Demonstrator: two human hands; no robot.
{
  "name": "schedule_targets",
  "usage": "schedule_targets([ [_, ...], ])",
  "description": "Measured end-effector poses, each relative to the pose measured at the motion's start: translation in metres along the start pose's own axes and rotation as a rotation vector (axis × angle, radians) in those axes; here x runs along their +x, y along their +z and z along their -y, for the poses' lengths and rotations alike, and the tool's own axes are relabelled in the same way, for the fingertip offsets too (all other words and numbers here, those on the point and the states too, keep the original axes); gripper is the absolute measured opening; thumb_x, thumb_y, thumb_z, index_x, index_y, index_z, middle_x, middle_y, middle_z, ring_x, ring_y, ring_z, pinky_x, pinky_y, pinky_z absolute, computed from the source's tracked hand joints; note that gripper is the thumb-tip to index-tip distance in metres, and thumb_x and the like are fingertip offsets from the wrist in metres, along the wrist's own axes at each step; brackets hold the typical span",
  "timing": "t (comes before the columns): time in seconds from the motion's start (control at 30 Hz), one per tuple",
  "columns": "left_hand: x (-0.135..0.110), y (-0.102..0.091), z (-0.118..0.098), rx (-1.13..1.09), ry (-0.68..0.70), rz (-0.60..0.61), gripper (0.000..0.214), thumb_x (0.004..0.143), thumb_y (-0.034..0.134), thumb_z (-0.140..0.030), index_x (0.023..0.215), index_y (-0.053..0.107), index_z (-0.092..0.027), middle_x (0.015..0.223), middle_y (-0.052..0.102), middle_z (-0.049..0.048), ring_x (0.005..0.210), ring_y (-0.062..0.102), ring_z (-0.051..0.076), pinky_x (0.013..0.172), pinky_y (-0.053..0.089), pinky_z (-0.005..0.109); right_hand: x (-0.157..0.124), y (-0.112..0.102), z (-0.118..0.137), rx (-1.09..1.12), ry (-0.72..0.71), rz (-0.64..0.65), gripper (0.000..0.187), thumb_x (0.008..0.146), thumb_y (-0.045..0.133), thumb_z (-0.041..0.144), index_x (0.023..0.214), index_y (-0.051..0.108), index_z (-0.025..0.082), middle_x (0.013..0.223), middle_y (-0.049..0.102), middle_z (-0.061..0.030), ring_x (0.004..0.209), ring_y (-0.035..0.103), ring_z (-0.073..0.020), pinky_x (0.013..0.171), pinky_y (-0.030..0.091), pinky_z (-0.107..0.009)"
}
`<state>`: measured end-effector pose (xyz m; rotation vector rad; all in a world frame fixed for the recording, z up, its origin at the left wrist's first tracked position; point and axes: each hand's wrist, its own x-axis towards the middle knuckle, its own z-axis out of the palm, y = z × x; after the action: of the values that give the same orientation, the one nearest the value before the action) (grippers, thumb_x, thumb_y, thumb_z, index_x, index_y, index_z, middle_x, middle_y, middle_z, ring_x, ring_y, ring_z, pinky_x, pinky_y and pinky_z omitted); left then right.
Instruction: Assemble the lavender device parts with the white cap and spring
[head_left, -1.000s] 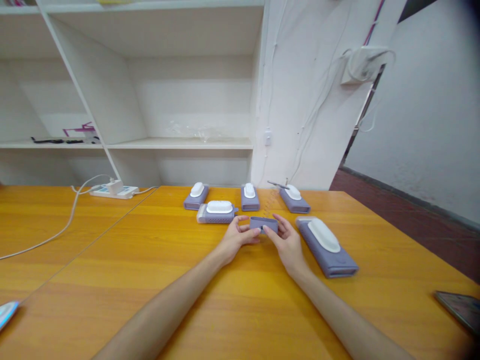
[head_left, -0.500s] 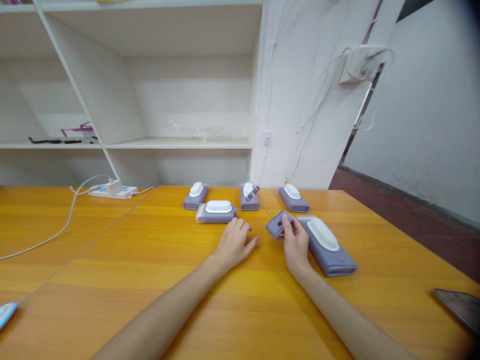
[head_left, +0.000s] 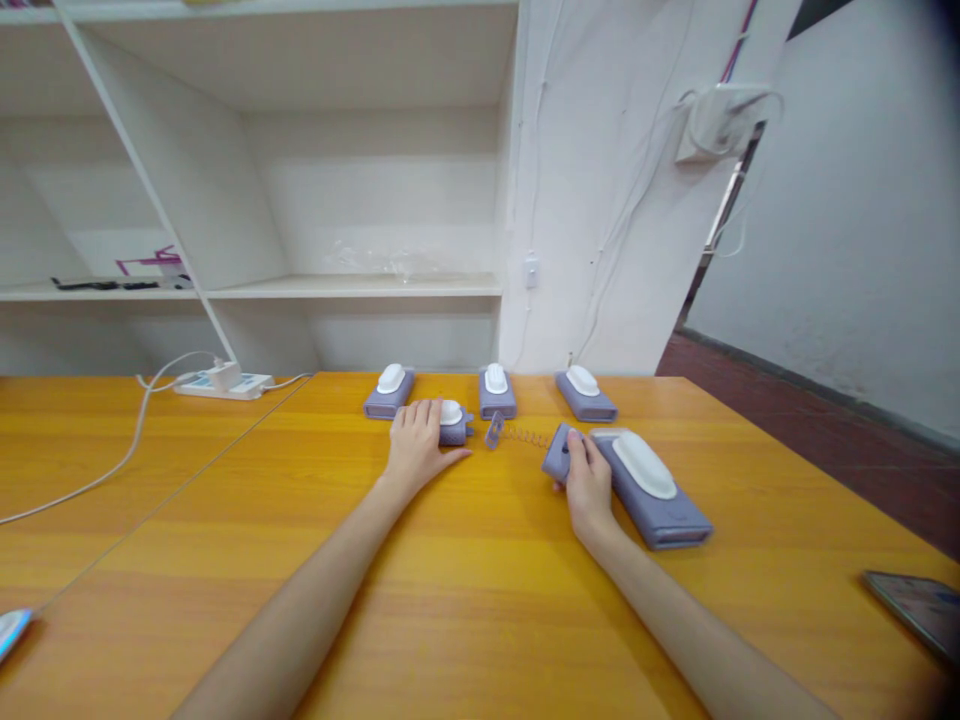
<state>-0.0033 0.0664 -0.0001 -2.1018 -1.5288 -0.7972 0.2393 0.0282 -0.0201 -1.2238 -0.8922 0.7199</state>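
Note:
My right hand (head_left: 589, 485) pinches a small purple-grey rectangular piece (head_left: 557, 453), held just above the table. From it a thin coiled cord (head_left: 525, 436) stretches left to a small translucent purple clip (head_left: 494, 430), which hangs in the air. My left hand (head_left: 415, 440) lies over a purple-grey case with a white oval top (head_left: 453, 428), fingers across it and thumb along its near side. The hand hides that case's left part. Right beside my right hand lies a larger purple-grey case with a long white oval top (head_left: 654, 490).
Three similar small cases stand along the table's back: a left one (head_left: 390, 393), a middle one (head_left: 497, 396) and a right one (head_left: 587, 397). A power strip (head_left: 225, 382) with cables sits at back left. A phone (head_left: 916, 607) lies at the right edge. White shelves (head_left: 352, 285) rise behind.
My left hand has moved left onto the nearer small case. The clip has dropped lower and left, with the coiled cord now drawn out toward my right hand. The purple-grey piece has tilted and shifted slightly right.

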Motion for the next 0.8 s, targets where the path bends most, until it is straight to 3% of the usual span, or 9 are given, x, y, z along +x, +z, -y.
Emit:
schedule_targets([
  [0.2, 0.003, -0.01, -0.003, 0.021, -0.047, 0.076, 0.067, 0.054, 0.059, -0.07, 0.094, 0.052, -0.018, 0.095, 0.051, 0.0103, 0.092, 0.047, 0.028, 0.08, 0.037, 0.039, 0.002, 0.0, -0.002, 0.011, 0.014, 0.022, 0.052, 0.076, 0.05, 0.059, 0.099, 0.061, 0.014, 0.076, 0.059, -0.0032, 0.05, 0.047, -0.0134, 0.034, 0.035, -0.021],
  [0.33, 0.001, -0.01, 0.001, -0.014, -0.04, 0.11, 0.066, 0.055, 0.057, -0.071, 0.094, 0.049, -0.019, 0.092, 0.052, 0.0076, 0.087, 0.049, 0.024, 0.075, 0.04, 0.034, 0.002, -0.001, -0.002, 0.011, 0.031, 0.024, 0.049, 0.076, 0.051, 0.059, 0.097, 0.061, 0.015, 0.079, 0.06, -0.0037, 0.053, 0.049, -0.0148, 0.033, 0.036, -0.02],
  [0.6, -0.003, -0.007, 0.004, -0.109, 0.056, -0.056, 0.067, 0.056, 0.057, -0.071, 0.097, 0.05, -0.017, 0.088, 0.053, 0.0082, 0.086, 0.05, 0.024, 0.074, 0.042, 0.035, 0.005, -0.001, -0.002, 0.152, 0.077, 0.047, 0.043, 0.074, 0.052, 0.06, 0.074, 0.056, 0.017, 0.058, 0.054, 0.0015, 0.048, 0.046, -0.0143, 0.034, 0.034, -0.021],
  [0.8, -0.003, -0.006, 0.007, -0.195, 0.019, -0.151, 0.068, 0.057, 0.058, -0.069, 0.1, 0.046, -0.017, 0.092, 0.053, 0.0083, 0.09, 0.051, 0.025, 0.077, 0.043, 0.035, 0.007, -0.001, -0.002, 0.19, 0.096, 0.064, 0.041, 0.073, 0.056, 0.058, 0.073, 0.055, 0.017, 0.058, 0.053, 0.0018, 0.046, 0.046, -0.0132, 0.033, 0.032, -0.02],
])
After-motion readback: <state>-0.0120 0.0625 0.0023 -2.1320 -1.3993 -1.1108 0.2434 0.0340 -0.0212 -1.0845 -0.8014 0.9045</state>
